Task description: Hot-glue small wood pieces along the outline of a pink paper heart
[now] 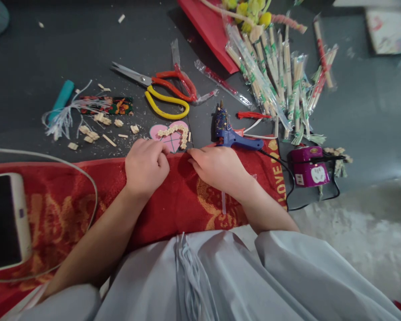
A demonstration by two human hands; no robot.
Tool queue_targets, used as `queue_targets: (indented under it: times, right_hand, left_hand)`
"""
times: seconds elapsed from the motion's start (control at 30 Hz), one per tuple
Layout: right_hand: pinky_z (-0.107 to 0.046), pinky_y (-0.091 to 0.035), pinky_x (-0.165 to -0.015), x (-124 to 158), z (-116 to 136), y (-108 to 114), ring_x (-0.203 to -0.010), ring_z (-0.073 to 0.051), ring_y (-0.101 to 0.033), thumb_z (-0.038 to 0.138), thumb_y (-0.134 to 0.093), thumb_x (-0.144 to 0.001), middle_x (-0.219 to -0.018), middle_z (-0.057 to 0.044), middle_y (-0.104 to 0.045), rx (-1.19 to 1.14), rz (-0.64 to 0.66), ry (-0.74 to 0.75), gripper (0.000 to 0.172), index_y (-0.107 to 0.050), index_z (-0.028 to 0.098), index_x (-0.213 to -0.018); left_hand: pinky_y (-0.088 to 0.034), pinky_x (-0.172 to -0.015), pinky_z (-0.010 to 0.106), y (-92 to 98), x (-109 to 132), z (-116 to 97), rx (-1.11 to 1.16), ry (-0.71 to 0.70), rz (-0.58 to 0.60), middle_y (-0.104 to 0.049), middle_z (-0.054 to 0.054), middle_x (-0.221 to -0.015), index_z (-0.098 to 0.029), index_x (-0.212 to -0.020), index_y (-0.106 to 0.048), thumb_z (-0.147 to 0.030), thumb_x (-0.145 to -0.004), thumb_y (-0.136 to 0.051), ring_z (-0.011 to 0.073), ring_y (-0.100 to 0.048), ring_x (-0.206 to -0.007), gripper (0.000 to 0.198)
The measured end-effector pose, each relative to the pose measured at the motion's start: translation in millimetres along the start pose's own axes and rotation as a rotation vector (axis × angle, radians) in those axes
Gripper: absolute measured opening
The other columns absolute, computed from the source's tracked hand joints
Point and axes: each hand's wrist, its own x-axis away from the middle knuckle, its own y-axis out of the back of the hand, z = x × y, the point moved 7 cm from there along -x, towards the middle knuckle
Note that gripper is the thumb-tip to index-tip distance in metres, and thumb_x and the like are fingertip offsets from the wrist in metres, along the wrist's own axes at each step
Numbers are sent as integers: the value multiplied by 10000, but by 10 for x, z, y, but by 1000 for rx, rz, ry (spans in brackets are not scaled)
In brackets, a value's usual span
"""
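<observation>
A pink paper heart (pixel 156 129) lies at the table's near side, drawn with dark crossing lines. Pale chopped stick pieces (pixel 174 129) form a band along its top and right side. My left hand (pixel 147 167) is closed, its curled fingers at the heart's lower left edge, steadying it. To the right of the heart's lower tip is my right hand (pixel 218 169), thumb and index pressed together; whatever is between them is hidden. A blue glue gun (pixel 239 139) rests just beyond the right hand. Open scissors (pixel 150 81) with red and yellow handles lie behind the heart.
Wrapped chopsticks (pixel 274 71) pile up at the back right, beside red paper (pixel 207 31). Wood scraps (pixel 90 133) and a white tassel (pixel 63 118) lie left. A purple power block (pixel 309 167) with cords stands right. A phone (pixel 6 223) and cable rest on the red towel (pixel 177 196).
</observation>
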Motion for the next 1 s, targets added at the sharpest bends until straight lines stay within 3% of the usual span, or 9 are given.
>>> queue_targets:
  times: [0.27,0.77,1.0]
  right_hand:
    - [-316,-275,-558,4,10,5,-886,-260,-756,187,-408,-1014,-1025,-137,-787,-2,10,8,354,-709,137,-1194]
    - [-314,-253,-543,13,12,-2,-862,-257,-752,195,-398,-1015,-1019,-130,-787,11,-5,7,357,-709,153,-1183]
    - [-316,-255,-555,15,7,3,-870,-256,-747,184,-396,-1007,-1001,-131,-784,4,-7,6,342,-713,152,-1133]
  left_hand:
    - [-494,-706,337,47,11,-61,-8,-99,-68,-698,14,-703,-226,-695,-604,-45,-748,-463,212,-628,-706,236]
    - [-487,-751,352,-19,6,-9,-11,-17,15,-685,20,-729,-233,-696,-602,-78,-766,-476,216,-621,-746,212]
    - [-485,-732,350,21,7,-58,-16,-68,-43,-672,19,-712,-228,-716,-614,-93,-760,-499,216,-618,-730,183]
